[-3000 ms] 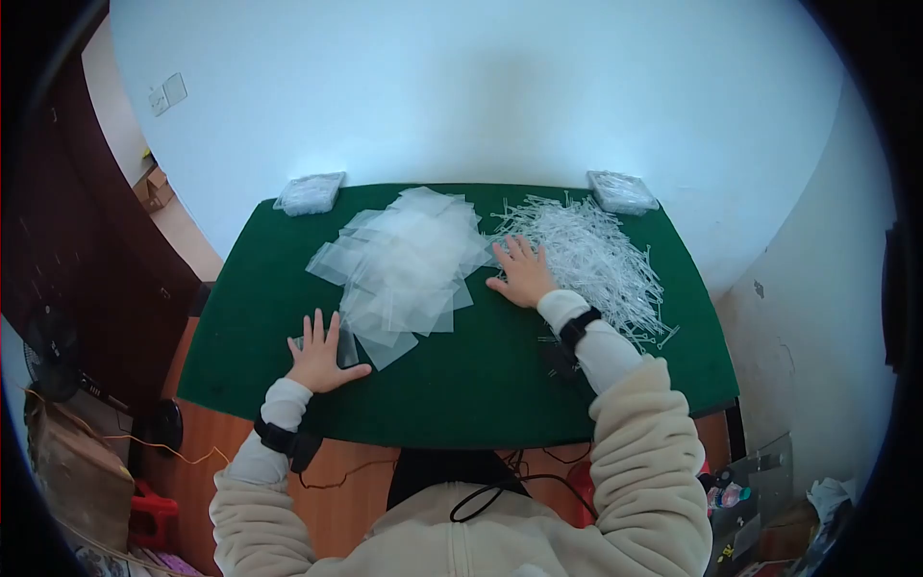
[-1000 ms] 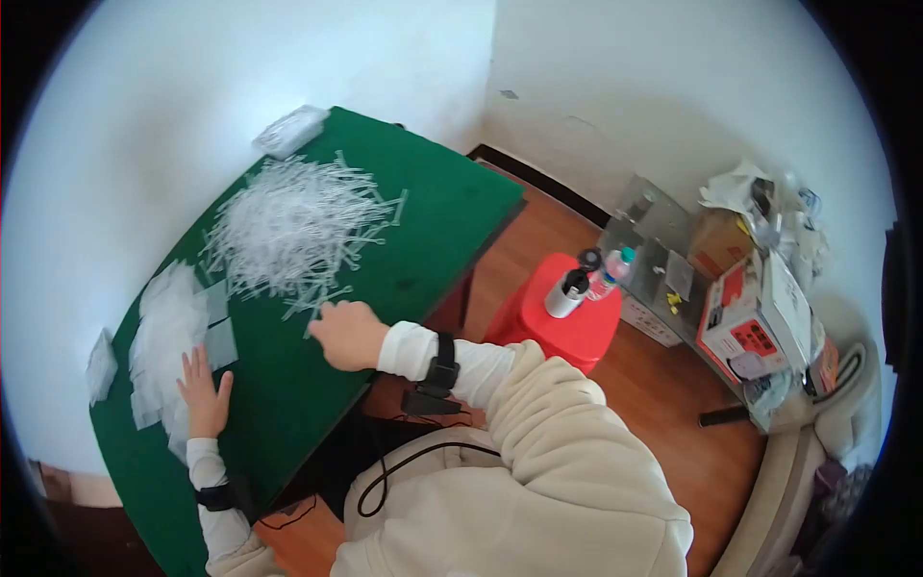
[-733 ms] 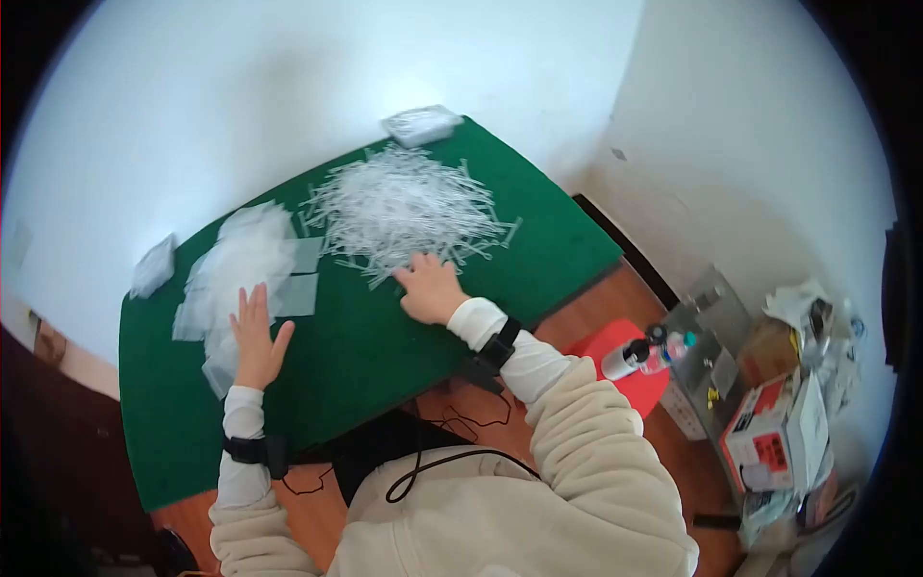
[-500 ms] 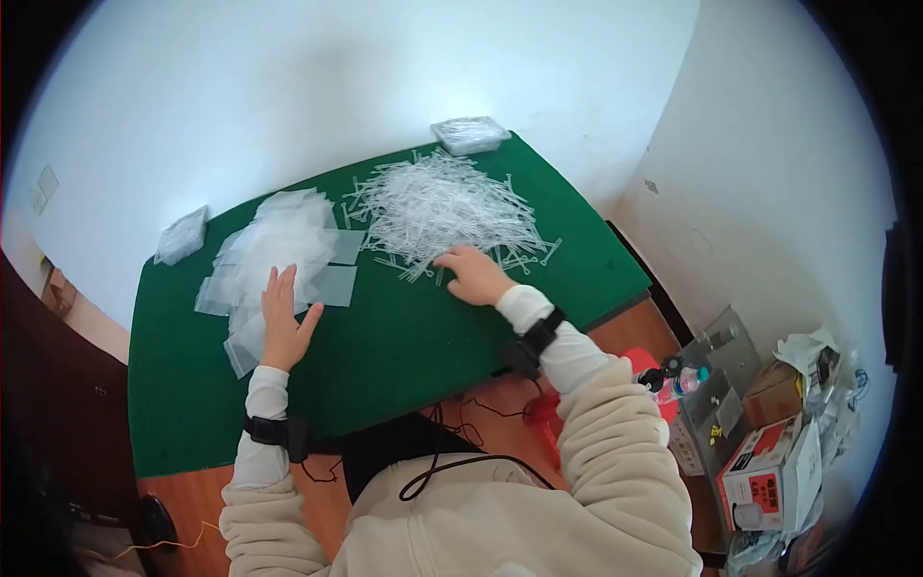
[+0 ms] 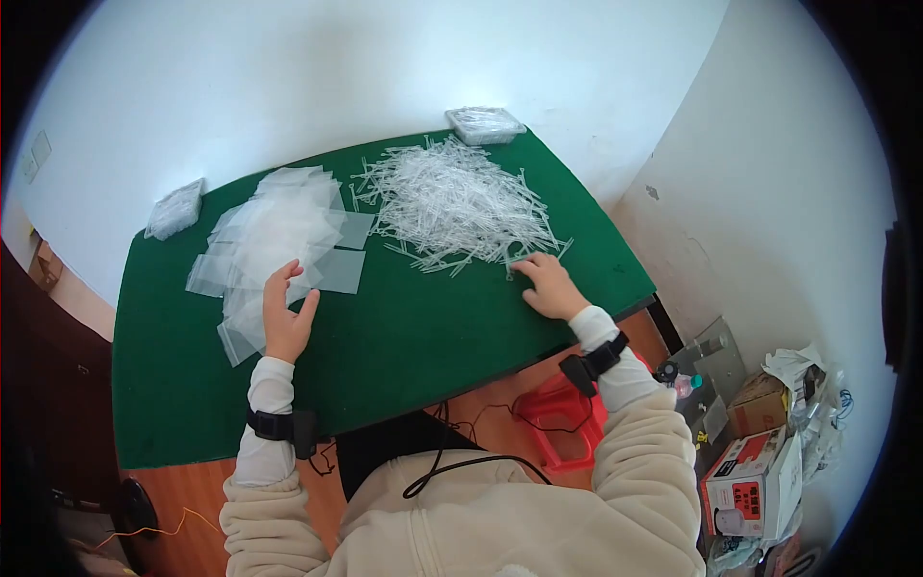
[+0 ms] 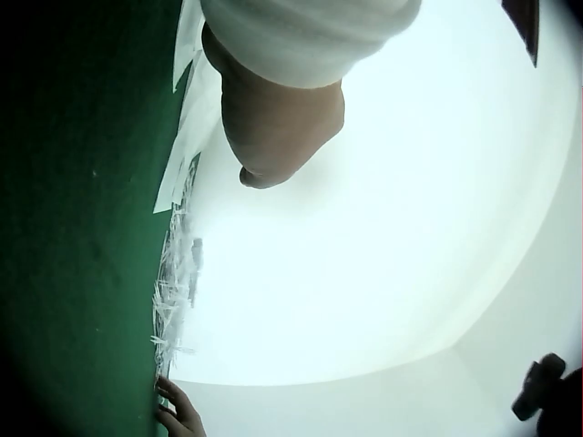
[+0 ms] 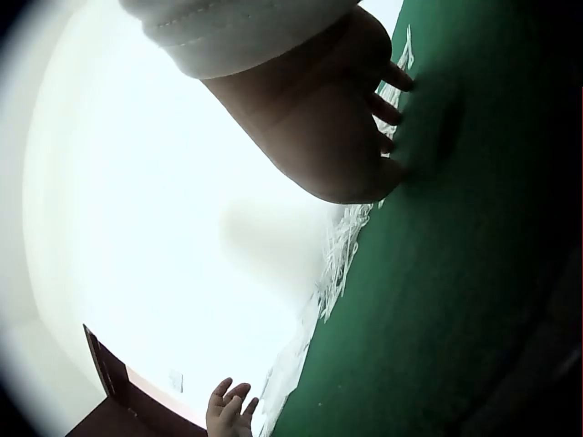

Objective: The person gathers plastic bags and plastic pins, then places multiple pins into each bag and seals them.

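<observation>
A heap of thin, clear plastic sticks (image 5: 457, 207), some with a small loop at one end, covers the back right of the green table (image 5: 413, 337). At its front right edge is my right hand (image 5: 553, 288), fingers bent down and spread, fingertips at the outermost sticks. In the right wrist view the fingers (image 7: 387, 109) reach down to the green cloth. Flat translucent plastic bags (image 5: 279, 221) lie in an overlapping pile on the left. Over the near side of that pile my left hand (image 5: 286, 313) hovers, thumb apart and fingers loosely bent, holding nothing.
Wrapped clear packs stand at the back corners, one left (image 5: 176, 210) and one right (image 5: 486, 125). A white wall (image 5: 317, 77) rises behind the table. Below the front right edge is a red stool (image 5: 558, 433); a printed carton (image 5: 745, 486) sits farther right.
The head view turned right, then swung partly back. My right hand has moved rightward along the front of the stick heap. My left hand's fingers, straight before, are now more bent.
</observation>
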